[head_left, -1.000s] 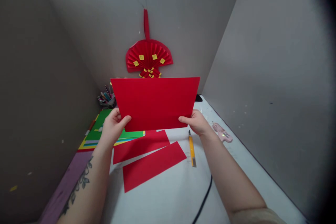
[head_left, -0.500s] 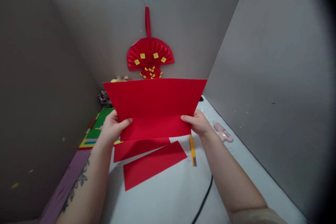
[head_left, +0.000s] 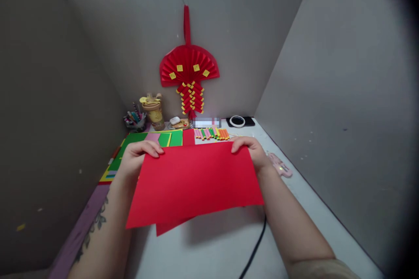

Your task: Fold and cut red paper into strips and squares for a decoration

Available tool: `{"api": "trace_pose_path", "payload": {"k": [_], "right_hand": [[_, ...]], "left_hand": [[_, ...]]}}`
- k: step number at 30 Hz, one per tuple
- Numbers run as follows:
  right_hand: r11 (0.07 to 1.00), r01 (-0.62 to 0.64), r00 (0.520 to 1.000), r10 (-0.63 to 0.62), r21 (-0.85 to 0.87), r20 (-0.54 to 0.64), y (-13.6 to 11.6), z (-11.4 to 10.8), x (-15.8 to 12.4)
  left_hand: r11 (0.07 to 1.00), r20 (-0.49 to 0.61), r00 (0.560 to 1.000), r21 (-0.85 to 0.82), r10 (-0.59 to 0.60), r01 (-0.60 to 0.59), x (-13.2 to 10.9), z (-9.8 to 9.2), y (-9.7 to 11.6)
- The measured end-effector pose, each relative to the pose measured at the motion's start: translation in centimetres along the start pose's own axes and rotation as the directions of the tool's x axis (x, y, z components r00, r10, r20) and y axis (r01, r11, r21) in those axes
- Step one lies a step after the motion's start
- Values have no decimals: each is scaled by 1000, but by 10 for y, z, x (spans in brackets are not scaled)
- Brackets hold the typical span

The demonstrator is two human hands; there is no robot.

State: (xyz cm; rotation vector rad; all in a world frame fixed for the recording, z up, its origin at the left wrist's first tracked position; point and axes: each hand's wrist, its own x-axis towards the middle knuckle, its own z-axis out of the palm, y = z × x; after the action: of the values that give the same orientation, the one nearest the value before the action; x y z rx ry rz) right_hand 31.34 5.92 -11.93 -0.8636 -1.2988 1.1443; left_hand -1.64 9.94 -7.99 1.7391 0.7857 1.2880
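A sheet of red paper (head_left: 199, 183) hangs between my hands above the white table (head_left: 216, 257), its near edge lower and slightly wavy. My left hand (head_left: 139, 157) pinches its far left corner, fingers over the top. At the far right corner my right hand (head_left: 250, 150) grips it the same way. Under the sheet, part of another red paper piece (head_left: 172, 226) pokes out on the table. Whatever else lies beneath the held sheet is hidden.
A red paper fan decoration (head_left: 190, 67) hangs on the wall. Small coloured paper rolls (head_left: 211, 134), a phone (head_left: 250, 121), a cup (head_left: 153, 113), a pen holder (head_left: 135, 122) and green sheets (head_left: 176, 137) lie along the back. A black cable (head_left: 253, 250) crosses the front; a pink tool (head_left: 280, 166) lies right.
The red sheet has swung from standing up, folded toward me, to sloping down toward me. My fingers are now over its far edge, and the back of the table shows.
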Motion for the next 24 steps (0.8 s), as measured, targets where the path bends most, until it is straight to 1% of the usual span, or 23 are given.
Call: {"api": "trace_pose_path", "payload": {"k": [2,3,5,7,8,9,10,11,12,13,14,15,16,17,18,21,22,23,24], "right_hand": [[998,29,998,-26,-54,51,1,-3,2],[993,63,995,-55,-99,81,0,-5,3],[957,184,978,-156,-226,136,-5,-8,3],[864,336,938,-272,-375,214,-15,-8,1],[799,409,910,-317,-441,269,-21,-6,-1],[729,474,878,-348,-494,329,-27,-2,-4],[661,531,845,-363,-531,393,-33,3,-8],[599,576,814,-365,-556,451,-38,9,-11],[542,617,785,-365,-571,501,-43,16,-15],[490,655,754,-369,-576,543,-47,22,-20],[448,686,726,-378,-573,575,-50,29,-24],[417,711,703,-385,-567,599,-53,34,-28],[402,723,690,-385,-562,613,-54,39,-32],[405,718,695,-375,-566,614,-55,42,-36],[421,696,716,-350,-581,604,-56,45,-40],[487,589,802,-255,-645,540,-60,52,-48],[496,568,816,-240,-657,526,-61,53,-50],[495,569,816,-243,-657,524,-62,54,-50],[484,589,804,-269,-647,531,-63,54,-50]], "left_hand": [[1000,-6,1000,27,-14,14,0,-4,-3],[998,-7,999,44,-39,39,-1,-7,-5],[992,-35,994,77,-102,104,-1,-13,-5],[978,-84,986,143,-144,155,-2,-17,2],[965,-106,985,210,-138,157,-3,-17,8],[944,-108,988,301,-107,135,-4,-15,15],[903,-88,994,418,-65,96,-6,-12,23],[846,-45,999,533,7,18,-9,-7,31],[776,45,996,625,72,-84,-12,0,38],[702,136,986,694,94,-162,-14,7,44],[644,217,973,733,82,-218,-17,13,47],[607,289,955,749,64,-267,-19,19,49],[590,343,938,749,42,-301,-20,24,49],[595,391,920,736,19,-325,-20,27,48],[614,428,904,712,8,-342,-20,28,46],[694,478,877,617,42,-370,-20,29,43],[711,477,876,594,66,-377,-19,29,43],[718,470,878,579,91,-385,-19,29,44],[718,461,881,576,109,-391,-20,29,45]]}}
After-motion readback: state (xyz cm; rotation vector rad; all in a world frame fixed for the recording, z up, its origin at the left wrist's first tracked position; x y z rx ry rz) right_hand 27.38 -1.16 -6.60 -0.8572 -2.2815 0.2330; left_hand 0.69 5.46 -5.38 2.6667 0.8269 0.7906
